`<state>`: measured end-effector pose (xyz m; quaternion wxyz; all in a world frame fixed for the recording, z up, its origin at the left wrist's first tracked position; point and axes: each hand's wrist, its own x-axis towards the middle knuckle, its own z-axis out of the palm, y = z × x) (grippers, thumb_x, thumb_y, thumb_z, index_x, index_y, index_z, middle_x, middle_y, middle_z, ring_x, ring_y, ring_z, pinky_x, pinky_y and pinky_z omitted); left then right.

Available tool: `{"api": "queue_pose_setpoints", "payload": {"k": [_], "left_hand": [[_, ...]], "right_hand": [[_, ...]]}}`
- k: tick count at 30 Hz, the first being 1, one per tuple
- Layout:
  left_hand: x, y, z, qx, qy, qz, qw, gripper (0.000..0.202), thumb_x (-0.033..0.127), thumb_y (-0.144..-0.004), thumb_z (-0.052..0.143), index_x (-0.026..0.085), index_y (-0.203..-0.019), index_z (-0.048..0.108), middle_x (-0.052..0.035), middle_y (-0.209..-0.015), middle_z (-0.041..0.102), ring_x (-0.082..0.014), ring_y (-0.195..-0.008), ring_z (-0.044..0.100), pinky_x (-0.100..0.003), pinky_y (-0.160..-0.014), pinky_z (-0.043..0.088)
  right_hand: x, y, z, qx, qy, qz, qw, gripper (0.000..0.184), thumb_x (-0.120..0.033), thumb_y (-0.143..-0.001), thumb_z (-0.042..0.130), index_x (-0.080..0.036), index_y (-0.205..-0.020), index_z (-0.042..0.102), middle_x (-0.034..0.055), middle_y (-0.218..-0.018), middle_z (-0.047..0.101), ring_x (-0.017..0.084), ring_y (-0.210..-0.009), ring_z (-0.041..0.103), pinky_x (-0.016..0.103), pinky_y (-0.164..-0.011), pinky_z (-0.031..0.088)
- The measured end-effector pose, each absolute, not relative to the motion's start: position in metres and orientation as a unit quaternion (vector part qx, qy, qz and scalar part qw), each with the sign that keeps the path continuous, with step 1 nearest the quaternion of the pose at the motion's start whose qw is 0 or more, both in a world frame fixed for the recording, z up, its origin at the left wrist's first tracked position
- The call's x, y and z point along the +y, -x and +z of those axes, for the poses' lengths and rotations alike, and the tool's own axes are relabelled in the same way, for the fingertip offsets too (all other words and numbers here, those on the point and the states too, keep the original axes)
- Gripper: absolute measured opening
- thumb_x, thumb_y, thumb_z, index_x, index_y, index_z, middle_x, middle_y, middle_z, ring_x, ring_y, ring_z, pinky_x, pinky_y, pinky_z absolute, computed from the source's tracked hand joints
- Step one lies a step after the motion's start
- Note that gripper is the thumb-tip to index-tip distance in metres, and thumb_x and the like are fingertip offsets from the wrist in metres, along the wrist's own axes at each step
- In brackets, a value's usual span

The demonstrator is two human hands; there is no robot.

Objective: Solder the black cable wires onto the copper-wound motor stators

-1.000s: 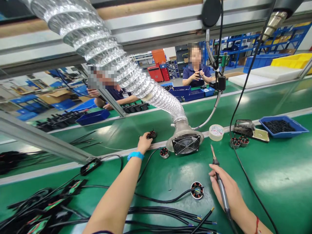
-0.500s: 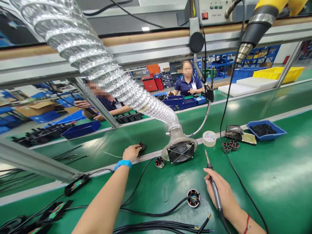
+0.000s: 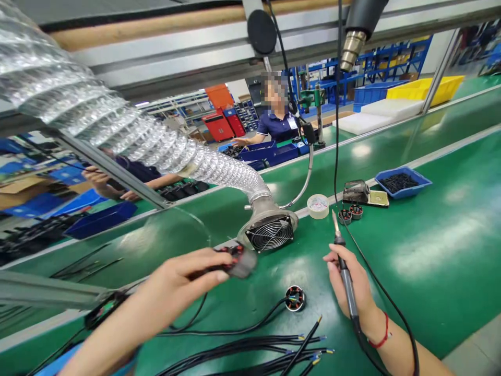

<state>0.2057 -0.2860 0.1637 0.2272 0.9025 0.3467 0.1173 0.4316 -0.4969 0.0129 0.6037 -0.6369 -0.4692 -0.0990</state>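
My left hand [image 3: 183,277] is closed, thumb and fingers pinching a motor stator [image 3: 241,261] with red windings, blurred by motion. A thin pale strand [image 3: 201,223] arcs up behind that hand; whether it is held is unclear. In my right hand [image 3: 352,282] is a soldering iron [image 3: 345,277], gripped like a pen, its tip pointing up and away. Between the hands, another stator [image 3: 295,298] with a black cable joined to it lies on the green bench. Black cables [image 3: 242,347] with stripped coloured ends lie in front.
A fume extractor [image 3: 271,234] with a foil duct stands behind the left hand. Farther right are a tape roll [image 3: 318,206], two stators [image 3: 350,213], a soldering-iron stand [image 3: 366,193] and a blue tray [image 3: 403,183] of black pieces. A co-worker [image 3: 276,120] sits opposite.
My left hand has come nearer and right from the bench's back edge, now carrying the stator. The right hand still holds the soldering iron. The view has shifted, and the cables show more.
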Motion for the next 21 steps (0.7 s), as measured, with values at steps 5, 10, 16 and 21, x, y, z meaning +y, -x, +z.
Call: {"api": "queue_pose_setpoints", "payload": {"k": [5,10,16,21], "left_hand": [[-0.346,-0.306,0.126,0.115,-0.943,-0.024,0.310,0.021,0.030,-0.088,0.060,0.032,-0.098,0.079,0.0001,-0.097,0.079,-0.0198,-0.087,0.073,-0.029,-0.081,0.057],[-0.361,-0.380,0.059,0.101,-0.982,-0.052,0.151,0.027,0.025,-0.092,0.058,0.025,-0.112,0.076,-0.0097,-0.108,0.074,-0.0274,-0.100,0.072,-0.036,-0.086,0.057],[-0.351,-0.376,0.046,0.089,-0.980,-0.052,0.169,0.044,0.022,-0.093,0.056,0.026,-0.136,0.063,-0.0084,-0.147,0.058,-0.0282,-0.130,0.059,-0.042,-0.109,0.049],[-0.337,-0.322,0.061,0.112,-0.956,0.034,0.269,0.035,0.032,-0.092,0.057,0.023,-0.123,0.069,-0.0075,-0.126,0.071,-0.0240,-0.114,0.067,-0.036,-0.099,0.053]], "right_hand": [[-0.499,-0.445,0.008,-0.403,0.628,-0.130,0.653,0.035,-0.015,-0.094,0.053,-0.025,-0.128,0.053,0.0033,-0.093,0.070,0.016,-0.081,0.070,0.032,-0.078,0.060],[-0.498,-0.464,0.007,-0.333,0.616,-0.123,0.704,0.030,-0.020,-0.096,0.052,-0.025,-0.126,0.053,0.0022,-0.093,0.067,0.016,-0.082,0.068,0.033,-0.078,0.059],[-0.498,-0.465,0.017,-0.332,0.606,-0.107,0.715,0.029,-0.022,-0.097,0.050,-0.025,-0.125,0.052,0.0019,-0.091,0.066,0.016,-0.081,0.067,0.033,-0.076,0.059],[-0.502,-0.457,0.020,-0.344,0.605,-0.073,0.714,0.027,-0.027,-0.099,0.049,-0.026,-0.126,0.051,0.0014,-0.090,0.065,0.016,-0.080,0.068,0.033,-0.073,0.060]]}}
